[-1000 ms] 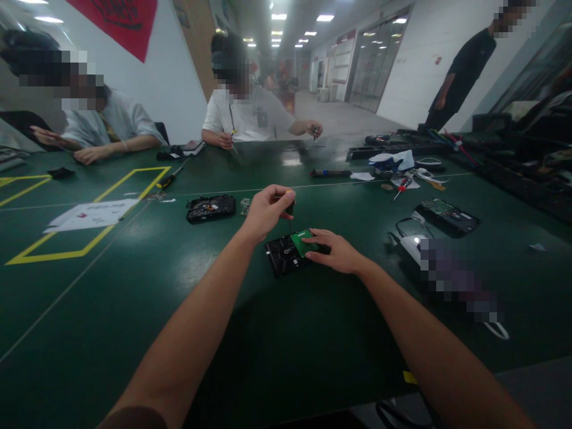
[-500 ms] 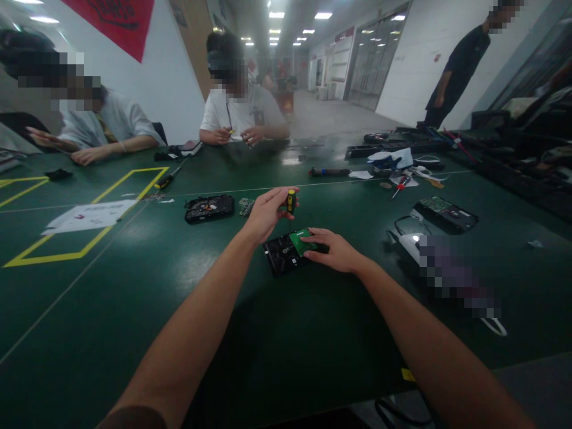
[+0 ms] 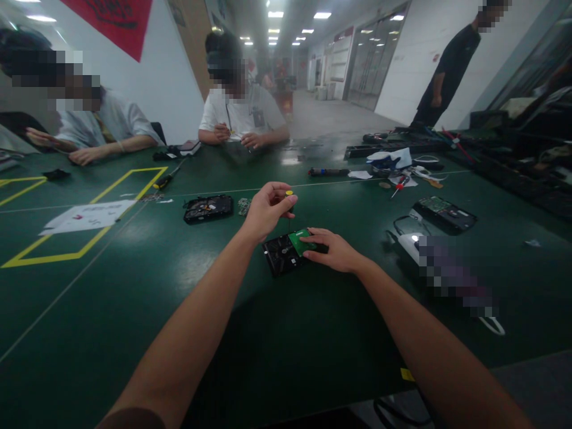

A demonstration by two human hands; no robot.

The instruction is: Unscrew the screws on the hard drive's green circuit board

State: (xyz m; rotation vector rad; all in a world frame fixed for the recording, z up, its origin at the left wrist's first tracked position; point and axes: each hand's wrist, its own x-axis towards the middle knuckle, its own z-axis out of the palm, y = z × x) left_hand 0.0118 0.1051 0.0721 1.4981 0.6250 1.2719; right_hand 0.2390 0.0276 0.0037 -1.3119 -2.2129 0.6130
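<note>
My left hand (image 3: pixel 264 213) is closed around the handle of a screwdriver (image 3: pixel 289 193) with a yellow end cap. The tool stands upright, its thin shaft pointing down at the far edge of a black hard drive (image 3: pixel 280 257). On the drive's right part lies a green circuit board (image 3: pixel 298 242). My right hand (image 3: pixel 336 251) grips the drive's right side, fingertips on the board and thumb near its lower edge. The screwdriver's tip is too small to make out.
Left of my hands lie another hard drive (image 3: pixel 208 209) and a small board (image 3: pixel 243 207). A third drive (image 3: pixel 444 214) and a blurred white-edged object (image 3: pixel 409 243) are on the right. Farther off lie a yellow-black screwdriver (image 3: pixel 164 181) and a red one (image 3: pixel 399 187). Two people sit opposite.
My left fingers have shifted around the screwdriver handle, now covering more of it. My right hand and the hard drive stay in place.
</note>
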